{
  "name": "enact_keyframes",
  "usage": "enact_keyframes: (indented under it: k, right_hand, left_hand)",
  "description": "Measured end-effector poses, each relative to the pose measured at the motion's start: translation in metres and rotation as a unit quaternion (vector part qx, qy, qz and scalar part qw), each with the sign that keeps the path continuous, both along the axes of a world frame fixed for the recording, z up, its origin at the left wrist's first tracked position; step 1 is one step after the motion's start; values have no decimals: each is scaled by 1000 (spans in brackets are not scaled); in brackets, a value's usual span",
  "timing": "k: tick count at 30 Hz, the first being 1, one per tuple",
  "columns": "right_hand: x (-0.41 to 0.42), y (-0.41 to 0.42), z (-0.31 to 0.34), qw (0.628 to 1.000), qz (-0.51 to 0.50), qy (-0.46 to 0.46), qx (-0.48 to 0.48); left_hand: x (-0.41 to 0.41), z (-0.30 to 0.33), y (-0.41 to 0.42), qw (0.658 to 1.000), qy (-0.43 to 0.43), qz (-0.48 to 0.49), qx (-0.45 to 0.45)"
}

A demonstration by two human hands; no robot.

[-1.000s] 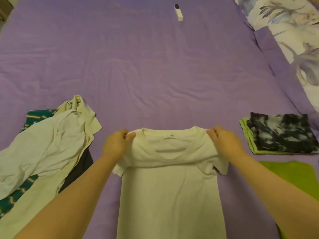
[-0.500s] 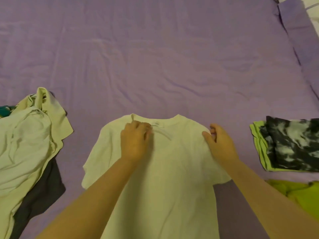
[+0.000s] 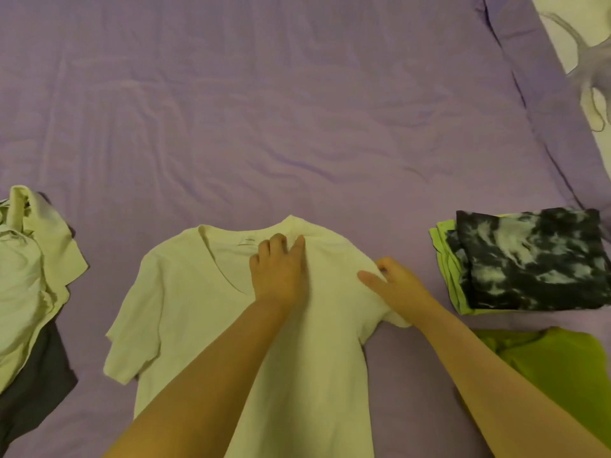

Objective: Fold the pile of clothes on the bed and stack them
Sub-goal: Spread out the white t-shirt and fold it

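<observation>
A white T-shirt (image 3: 185,302) lies spread flat on the purple bed sheet (image 3: 297,127), collar away from me. My left hand (image 3: 279,269) presses flat on it just below the collar, fingers straight. My right hand (image 3: 396,285) grips the shirt's right shoulder, thumb on top and fingers curled under the cloth. An unfolded pile of pale and dark clothes (image 3: 29,292) sits at the left. At the right is a stack of folded clothes (image 3: 529,259), a black-and-white tie-dye piece on top of a light green one.
A bright green garment (image 3: 562,368) lies at the lower right, beside my right forearm. A floral pillow (image 3: 582,61) shows at the upper right corner. Open purple sheet stretches beyond the shirt.
The shirt has been laid down and spread flat. My left hand slid right along the collar area and now presses near the middle. My right hand stays at the right shoulder.
</observation>
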State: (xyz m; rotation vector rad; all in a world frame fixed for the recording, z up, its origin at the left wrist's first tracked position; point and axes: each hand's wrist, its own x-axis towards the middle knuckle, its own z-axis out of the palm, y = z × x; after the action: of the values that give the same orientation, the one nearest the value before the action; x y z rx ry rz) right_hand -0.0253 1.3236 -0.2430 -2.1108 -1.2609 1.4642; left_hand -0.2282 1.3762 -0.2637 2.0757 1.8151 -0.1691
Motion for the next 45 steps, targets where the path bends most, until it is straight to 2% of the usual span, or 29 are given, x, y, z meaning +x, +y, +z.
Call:
enact_keyframes:
  k: [4,8,10,12,14,16,19,20,23,24,26,28,33,38,41,45]
  right_hand:
    - [11,-14,7,986,55,112,-112]
    - [22,-29,7,967,-106,233,-23]
    - [19,-33,6,981,-91,173,25]
    - [12,-37,1,997,-34,53,52]
    - [8,-37,-1,998,-26,-13,60]
    - [9,-36,0,996,-66,28,50]
    - [11,-40,3,986,-92,136,-7]
    - [11,-44,1,989,-65,130,-17]
    - [11,-57,-9,1000,9,28,6]
    - [11,-60,-11,999,-16,30,21]
    - [10,-66,-13,986,-120,107,48]
    - [7,-69,-12,967,-192,146,75]
    - [-12,-64,-15,971,-217,52,83]
    - [-3,-74,-15,977,-175,-68,98]
    - [6,-82,-13,983,-141,-85,77]
    - [12,-64,-13,974,-191,-62,104]
  left_hand:
    - [8,-1,3,997,76,-24,-15]
    - [18,8,-4,996,88,12,-34]
    - [22,11,-15,998,52,21,11]
    - [26,15,-35,995,-81,-7,57]
    - [32,17,-59,976,-205,-63,21]
    - [33,8,-79,975,-172,-144,5]
    - [25,-14,-90,984,-53,-167,-17]
    - [22,-20,-91,984,-28,-178,-11]
    - [19,-26,-93,979,15,-203,-1]
    - [19,-27,-94,980,24,-199,-2]
    - [22,-26,-95,981,38,-189,-4]
    - [25,-23,-97,984,37,-176,-10]
    - [36,-14,-105,992,-31,-114,-41]
    - [31,-20,-112,987,26,-160,-22]
    - [33,-20,-108,988,10,-154,-22]
    - [40,-17,-98,988,-4,-154,-28]
